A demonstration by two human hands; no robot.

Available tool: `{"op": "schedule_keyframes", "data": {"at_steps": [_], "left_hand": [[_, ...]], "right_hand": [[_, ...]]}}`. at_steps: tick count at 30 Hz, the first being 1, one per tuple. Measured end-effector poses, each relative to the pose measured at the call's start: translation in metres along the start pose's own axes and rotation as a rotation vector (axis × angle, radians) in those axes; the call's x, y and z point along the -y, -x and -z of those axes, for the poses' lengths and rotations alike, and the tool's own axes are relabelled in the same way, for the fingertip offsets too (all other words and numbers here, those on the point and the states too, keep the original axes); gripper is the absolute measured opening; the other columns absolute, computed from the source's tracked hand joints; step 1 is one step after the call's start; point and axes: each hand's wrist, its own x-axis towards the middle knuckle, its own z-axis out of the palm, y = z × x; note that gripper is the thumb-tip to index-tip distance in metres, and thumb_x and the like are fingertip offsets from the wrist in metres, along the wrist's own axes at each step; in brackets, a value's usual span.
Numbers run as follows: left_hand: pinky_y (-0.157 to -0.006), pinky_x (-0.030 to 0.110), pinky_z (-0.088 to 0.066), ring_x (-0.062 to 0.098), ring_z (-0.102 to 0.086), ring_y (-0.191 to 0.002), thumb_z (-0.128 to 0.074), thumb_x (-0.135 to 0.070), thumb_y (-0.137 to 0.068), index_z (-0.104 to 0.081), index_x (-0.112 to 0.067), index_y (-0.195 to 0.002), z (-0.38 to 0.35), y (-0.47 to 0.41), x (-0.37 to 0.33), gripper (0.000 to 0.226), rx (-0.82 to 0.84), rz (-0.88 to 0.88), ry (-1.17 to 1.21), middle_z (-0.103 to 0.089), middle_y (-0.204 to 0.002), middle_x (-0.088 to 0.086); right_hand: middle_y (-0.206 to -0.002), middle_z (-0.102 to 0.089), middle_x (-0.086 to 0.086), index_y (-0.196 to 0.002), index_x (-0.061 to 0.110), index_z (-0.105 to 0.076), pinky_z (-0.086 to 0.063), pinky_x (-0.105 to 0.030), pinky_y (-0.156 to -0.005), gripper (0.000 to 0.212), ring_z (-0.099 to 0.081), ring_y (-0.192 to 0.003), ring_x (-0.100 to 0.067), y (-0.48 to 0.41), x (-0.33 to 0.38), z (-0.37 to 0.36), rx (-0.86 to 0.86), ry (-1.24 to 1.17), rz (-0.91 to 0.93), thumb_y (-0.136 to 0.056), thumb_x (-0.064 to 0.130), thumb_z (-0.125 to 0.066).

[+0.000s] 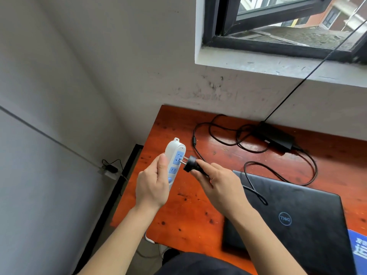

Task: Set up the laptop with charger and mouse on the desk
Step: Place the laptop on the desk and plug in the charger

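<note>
Above the desk's [178,211] left edge, the left hand [153,187] grips a white power strip [174,157]; the right hand [220,185] pinches a black plug [191,162], prongs at its socket.

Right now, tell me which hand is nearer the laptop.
Right. The right hand, pinching the plug, is right beside the laptop; the left hand, gripping the power strip, is farther left.

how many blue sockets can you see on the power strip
2: upper socket, meeting the plug prongs; lower socket just below it. The left hand may hide more.
</note>
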Motion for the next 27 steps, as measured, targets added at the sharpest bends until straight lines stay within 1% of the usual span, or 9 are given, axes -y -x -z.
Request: {"op": "schedule_keyframes", "data": {"at_steps": [2,4,8,10,15,17,19,23,27], "left_hand": [[-0.047,0.011,-0.048,-0.003,-0.067,-0.071,-0.017,-0.07,-0.097,-0.063,-0.029,-0.096,0.001,0.003,-0.004,0.061,-0.02,-0.057,-0.046,-0.066,-0.069,-0.014],[-0.046,0.009,-0.045,-0.001,-0.067,-0.069,-0.018,-0.061,-0.101,-0.066,-0.023,-0.103,0.002,0.004,-0.007,0.061,-0.014,-0.084,-0.088,-0.066,-0.071,-0.014],[-0.056,0.01,-0.053,0.01,-0.072,-0.076,-0.021,-0.055,-0.101,-0.061,-0.013,-0.133,0.008,0.005,-0.015,0.066,0.023,-0.105,-0.108,-0.075,-0.099,0.001],[-0.061,0.012,-0.056,0.014,-0.074,-0.081,-0.022,-0.055,-0.099,-0.056,-0.011,-0.139,0.012,0.006,-0.02,0.069,0.038,-0.135,-0.121,-0.075,-0.106,0.004],[-0.056,0.016,-0.056,0.009,-0.072,-0.067,-0.023,-0.054,-0.103,-0.055,-0.01,-0.141,0.02,0.005,-0.027,0.067,0.025,-0.212,-0.213,-0.078,-0.094,0.003],[-0.056,0.017,-0.056,0.014,-0.074,-0.071,-0.022,-0.055,-0.101,-0.056,-0.01,-0.14,0.02,0.006,-0.029,0.069,0.014,-0.225,-0.254,-0.078,-0.096,0.005],[-0.057,0.011,-0.054,0.016,-0.075,-0.075,-0.023,-0.056,-0.102,-0.056,-0.01,-0.14,0.02,0.007,-0.03,0.068,0.022,-0.237,-0.242,-0.078,-0.1,0.005],[-0.061,0.014,-0.057,0.012,-0.075,-0.084,-0.024,-0.057,-0.099,-0.052,-0.015,-0.144,0.021,0.007,-0.033,0.068,0.096,-0.188,-0.159,-0.076,-0.109,0.001],[-0.053,0.008,-0.048,0.01,-0.074,-0.074,-0.026,-0.053,-0.099,-0.055,-0.013,-0.141,0.022,0.004,-0.037,0.065,0.091,-0.233,-0.156,-0.078,-0.096,0.001]], "right_hand": [[-0.068,-0.042,0.01,-0.115,0.025,-0.067,-0.031,-0.028,-0.049,0.026,-0.044,-0.057,-0.014,-0.003,0.007,0.007,0.014,0.1,0.03,-0.1,0.045,-0.056],[-0.068,-0.045,0.009,-0.108,0.022,-0.065,-0.033,-0.031,-0.05,0.028,-0.046,-0.057,-0.017,-0.006,0.013,0.013,0.045,0.166,0.052,-0.101,0.047,-0.052],[-0.074,-0.054,0.005,-0.105,0.024,-0.061,-0.028,-0.032,-0.052,0.032,-0.055,-0.066,-0.021,-0.01,0.02,0.026,0.103,0.24,0.059,-0.103,0.051,-0.044],[-0.076,-0.055,0.004,-0.105,0.022,-0.061,-0.029,-0.033,-0.053,0.033,-0.056,-0.066,-0.022,-0.01,0.023,0.031,0.116,0.247,0.071,-0.103,0.05,-0.043],[-0.079,-0.056,0.004,-0.105,0.02,-0.058,-0.031,-0.033,-0.054,0.035,-0.058,-0.068,-0.026,-0.008,0.028,0.04,0.135,0.308,0.103,-0.105,0.05,-0.039],[-0.08,-0.056,0.004,-0.104,0.02,-0.056,-0.033,-0.034,-0.055,0.037,-0.058,-0.069,-0.027,-0.009,0.031,0.042,0.129,0.337,0.109,-0.105,0.051,-0.037],[-0.079,-0.057,0.003,-0.1,0.019,-0.055,-0.035,-0.034,-0.054,0.037,-0.059,-0.067,-0.027,-0.009,0.036,0.042,0.106,0.364,0.124,-0.105,0.051,-0.037],[-0.066,-0.059,0.0,-0.086,0.014,-0.061,-0.029,-0.031,-0.046,0.032,-0.056,-0.049,-0.029,-0.008,0.042,0.045,0.004,0.42,0.185,-0.101,0.042,-0.056],[-0.065,-0.058,0.0,-0.085,0.013,-0.061,-0.025,-0.029,-0.046,0.03,-0.054,-0.046,-0.028,-0.009,0.038,0.045,-0.049,0.38,0.197,-0.099,0.039,-0.061]]}}
